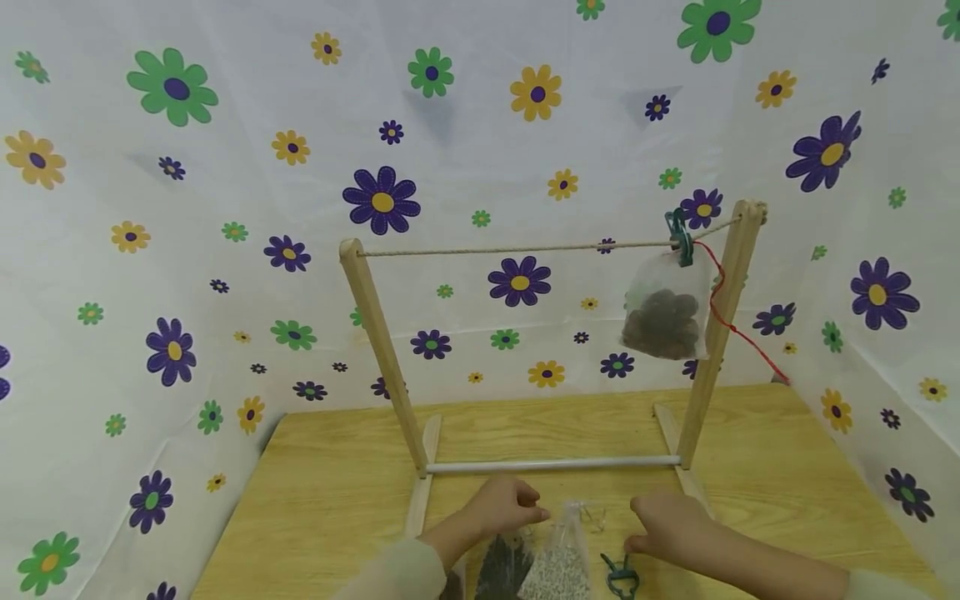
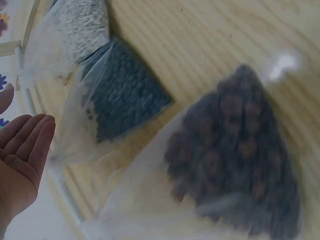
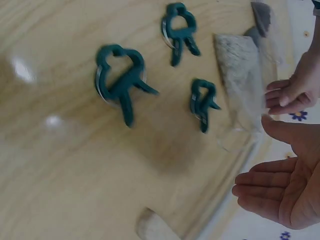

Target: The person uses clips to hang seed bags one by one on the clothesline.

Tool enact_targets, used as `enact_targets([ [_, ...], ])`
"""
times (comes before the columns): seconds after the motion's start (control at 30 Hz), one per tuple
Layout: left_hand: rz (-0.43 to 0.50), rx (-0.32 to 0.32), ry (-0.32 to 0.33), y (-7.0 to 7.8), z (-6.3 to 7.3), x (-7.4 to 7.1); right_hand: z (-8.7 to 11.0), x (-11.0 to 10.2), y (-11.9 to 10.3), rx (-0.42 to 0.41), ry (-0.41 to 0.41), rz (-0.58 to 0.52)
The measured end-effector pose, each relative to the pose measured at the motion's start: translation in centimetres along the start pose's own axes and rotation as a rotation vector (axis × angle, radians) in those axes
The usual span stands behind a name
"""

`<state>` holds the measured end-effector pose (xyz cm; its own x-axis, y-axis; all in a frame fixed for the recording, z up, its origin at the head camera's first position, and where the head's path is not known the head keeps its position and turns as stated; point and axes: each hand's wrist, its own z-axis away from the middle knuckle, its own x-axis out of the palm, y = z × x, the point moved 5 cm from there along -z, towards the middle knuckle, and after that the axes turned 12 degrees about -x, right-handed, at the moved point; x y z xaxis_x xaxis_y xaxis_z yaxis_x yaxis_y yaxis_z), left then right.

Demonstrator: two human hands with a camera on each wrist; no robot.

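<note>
Above the table's near part, my left hand (image 1: 504, 507) holds nothing, its fingers loosely bent beside a plastic bag of white pellets (image 1: 561, 567). A bag of dark green-black beads (image 2: 125, 92) and a bag of dark brown, round pieces (image 2: 235, 155) lie near it in the left wrist view. My right hand (image 1: 675, 530) hovers just over a green spring clip (image 1: 621, 577), with nothing in its fingers. In the right wrist view three such clips lie on the table: a large clip (image 3: 120, 77), a medium clip (image 3: 180, 32) and a small clip (image 3: 203, 102).
A wooden stand (image 1: 386, 358) with a white bottom rod (image 1: 555, 464) carries a stretched rope (image 1: 480, 251). At its right end a green clip (image 1: 681, 237) holds a bag of dark pieces (image 1: 663, 323); a red string (image 1: 742, 335) trails beside it. Flowered sheets (image 1: 480, 167) surround the table.
</note>
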<state>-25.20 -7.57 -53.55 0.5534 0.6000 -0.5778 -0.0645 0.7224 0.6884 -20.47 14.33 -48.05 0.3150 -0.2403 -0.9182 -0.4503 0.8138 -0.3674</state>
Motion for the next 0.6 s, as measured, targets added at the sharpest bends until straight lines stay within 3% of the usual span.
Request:
enact_targets([
  [0.27, 0.090, -0.037, 0.009, -1.0, -0.4, 1.3, -1.2, 4.3, 2.0, -0.054, 0.016, -0.025],
  [0.43, 0.091, -0.030, -0.037, -0.8, -0.8, 1.9, -1.6, 5.4, 2.0, 0.032, -0.025, -0.023],
  [0.6, 0.065, -0.063, -0.101, -1.0, -1.1, 3.0, -1.3, 6.5, 1.5, 0.105, -0.054, -0.027],
])
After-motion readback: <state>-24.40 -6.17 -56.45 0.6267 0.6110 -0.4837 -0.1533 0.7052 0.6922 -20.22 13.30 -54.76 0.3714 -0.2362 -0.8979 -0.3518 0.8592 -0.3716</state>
